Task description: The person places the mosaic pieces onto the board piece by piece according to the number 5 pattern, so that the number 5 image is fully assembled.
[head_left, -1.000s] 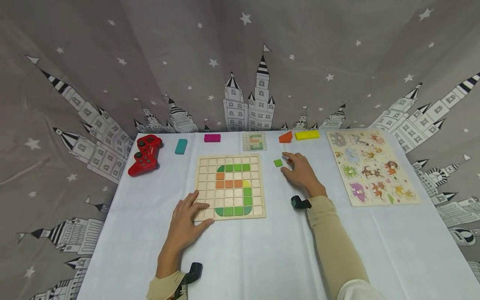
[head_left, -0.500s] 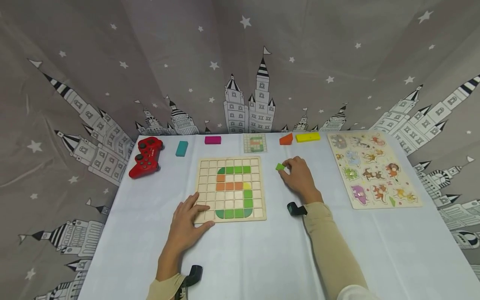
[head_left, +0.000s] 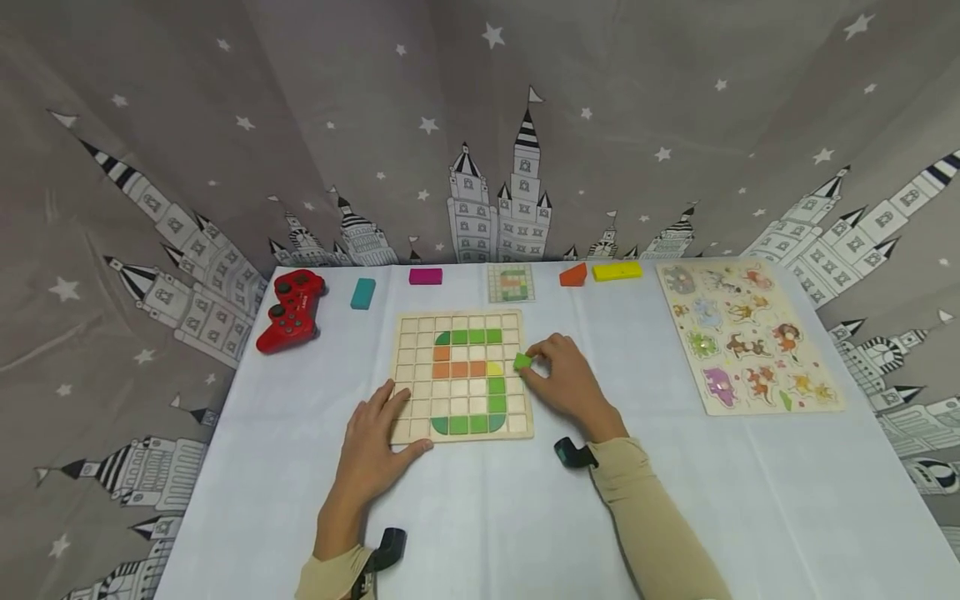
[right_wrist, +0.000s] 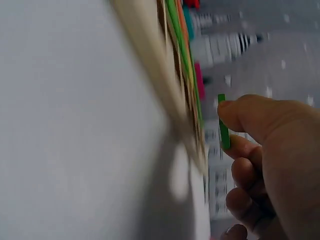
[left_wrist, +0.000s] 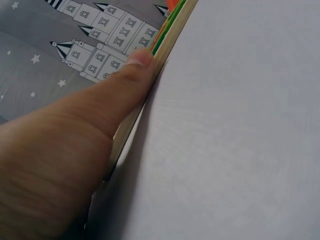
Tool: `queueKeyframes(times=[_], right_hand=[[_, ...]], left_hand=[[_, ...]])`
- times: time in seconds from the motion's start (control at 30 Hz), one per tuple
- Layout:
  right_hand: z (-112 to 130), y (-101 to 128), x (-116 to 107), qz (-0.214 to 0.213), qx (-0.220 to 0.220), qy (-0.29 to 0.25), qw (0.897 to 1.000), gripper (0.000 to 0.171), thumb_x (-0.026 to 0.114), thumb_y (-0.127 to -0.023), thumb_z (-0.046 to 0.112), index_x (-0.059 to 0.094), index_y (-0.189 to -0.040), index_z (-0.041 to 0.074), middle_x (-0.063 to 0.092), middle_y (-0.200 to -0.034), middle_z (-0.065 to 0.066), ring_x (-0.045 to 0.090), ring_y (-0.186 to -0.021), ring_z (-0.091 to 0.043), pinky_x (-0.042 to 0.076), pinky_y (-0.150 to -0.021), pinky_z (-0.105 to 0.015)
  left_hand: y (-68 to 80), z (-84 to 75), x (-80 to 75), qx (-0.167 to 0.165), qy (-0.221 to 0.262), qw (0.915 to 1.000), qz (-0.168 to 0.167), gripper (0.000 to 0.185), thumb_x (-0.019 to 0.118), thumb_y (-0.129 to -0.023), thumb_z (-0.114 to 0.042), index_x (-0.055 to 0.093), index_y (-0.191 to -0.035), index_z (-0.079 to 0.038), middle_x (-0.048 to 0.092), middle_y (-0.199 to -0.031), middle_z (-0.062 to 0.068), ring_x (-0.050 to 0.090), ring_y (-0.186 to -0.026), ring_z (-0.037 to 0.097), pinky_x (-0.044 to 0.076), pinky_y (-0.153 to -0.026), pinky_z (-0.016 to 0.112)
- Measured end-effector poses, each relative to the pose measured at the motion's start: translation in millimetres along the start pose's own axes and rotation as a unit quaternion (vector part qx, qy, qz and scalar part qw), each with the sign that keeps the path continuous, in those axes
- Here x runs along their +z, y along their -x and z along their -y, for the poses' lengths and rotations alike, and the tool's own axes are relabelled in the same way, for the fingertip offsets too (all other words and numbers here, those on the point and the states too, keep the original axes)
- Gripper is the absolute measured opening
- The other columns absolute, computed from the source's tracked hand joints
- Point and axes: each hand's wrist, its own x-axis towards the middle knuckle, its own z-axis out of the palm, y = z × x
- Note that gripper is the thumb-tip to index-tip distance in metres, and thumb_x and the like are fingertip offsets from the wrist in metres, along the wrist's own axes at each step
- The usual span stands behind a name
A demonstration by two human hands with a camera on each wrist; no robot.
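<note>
A square wooden grid board [head_left: 408, 375] lies mid-table, with green, orange and yellow tiles set in some of its cells. My left hand [head_left: 371, 442] rests at its lower left corner, fingers on the surface and thumb along the near edge. In the left wrist view that thumb [left_wrist: 135, 75] touches the board's side. Between thumb and fingertips, my right hand [head_left: 566, 379] pinches a green square tile [head_left: 522, 361] over the board's right edge. From the right wrist, the tile [right_wrist: 223, 122] shows edge-on, raised off the board, with the other fingers curled below it.
Behind the board lies a small pattern card [head_left: 511, 282]. A red game controller [head_left: 291, 311], teal block [head_left: 363, 293], magenta block [head_left: 425, 276], orange block [head_left: 573, 275] and yellow block [head_left: 617, 271] line the back. An animal puzzle board [head_left: 750, 337] lies at right.
My right hand has taken hold of the green tile from the table right of the board and carried it left and nearer to the board's right edge. My left hand has stayed put.
</note>
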Motion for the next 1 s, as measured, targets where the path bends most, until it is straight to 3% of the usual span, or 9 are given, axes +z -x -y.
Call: queueKeyframes(times=[0.2, 0.33, 0.57, 0.87, 1.0], right_hand=[[52.4, 8.7, 24.5, 0.059, -0.107, 0.037, 0.992, 0.029, 0.071, -0.094, 0.037, 0.073, -0.11, 0.013, 0.061, -0.1, 0.0, 0.051, -0.091, -0.016, 0.049, -0.082, -0.034], [75.0, 8.0, 42.1, 0.09, -0.141, 0.073, 0.983, 0.025, 0.07, -0.095, 0.039, 0.073, -0.107, 0.017, 0.059, -0.094, 0.005, 0.049, -0.087, -0.012, 0.047, -0.079, -0.031], [94.1, -0.1, 59.7, 0.112, -0.151, 0.114, 0.976, 0.027, 0.07, -0.095, 0.04, 0.074, -0.109, 0.018, 0.063, -0.099, 0.004, 0.056, -0.092, -0.012, 0.051, -0.086, -0.03], [102.1, -6.1, 60.0, 0.12, -0.148, 0.137, 0.972, 0.027, 0.071, -0.095, 0.039, 0.073, -0.11, 0.017, 0.063, -0.099, 0.004, 0.056, -0.09, -0.012, 0.05, -0.087, -0.031], [103.4, -4.5, 57.7, 0.131, -0.137, 0.13, 0.973, 0.027, 0.073, -0.093, 0.04, 0.074, -0.109, 0.018, 0.062, -0.097, 0.004, 0.054, -0.087, -0.011, 0.049, -0.082, -0.029]], left_hand=[[1.0, -0.8, -1.0, 0.009, 0.0, 0.9998, -0.016, 0.083, 0.083, -0.08, -0.049, 0.052, -0.148, -0.012, 0.034, -0.163, 0.02, 0.034, -0.149, 0.043, 0.019, -0.124, 0.063], [1.9, -1.2, -1.2, 0.009, 0.002, 0.9998, -0.016, 0.08, 0.083, -0.081, -0.048, 0.054, -0.146, -0.013, 0.034, -0.163, 0.019, 0.035, -0.149, 0.042, 0.02, -0.124, 0.063], [2.6, -2.9, -5.1, -0.008, 0.007, 0.9999, 0.002, 0.08, 0.081, -0.082, -0.051, 0.053, -0.147, -0.015, 0.031, -0.165, 0.016, 0.03, -0.153, 0.038, 0.016, -0.127, 0.059], [1.3, -3.3, -4.5, 0.002, 0.0, 0.9999, -0.017, 0.079, 0.083, -0.08, -0.049, 0.055, -0.145, -0.013, 0.035, -0.163, 0.019, 0.034, -0.149, 0.042, 0.019, -0.124, 0.063], [2.9, -3.1, -3.6, -0.004, 0.006, 0.9999, -0.009, 0.079, 0.083, -0.081, -0.049, 0.054, -0.146, -0.013, 0.033, -0.164, 0.018, 0.033, -0.15, 0.041, 0.018, -0.125, 0.062]])
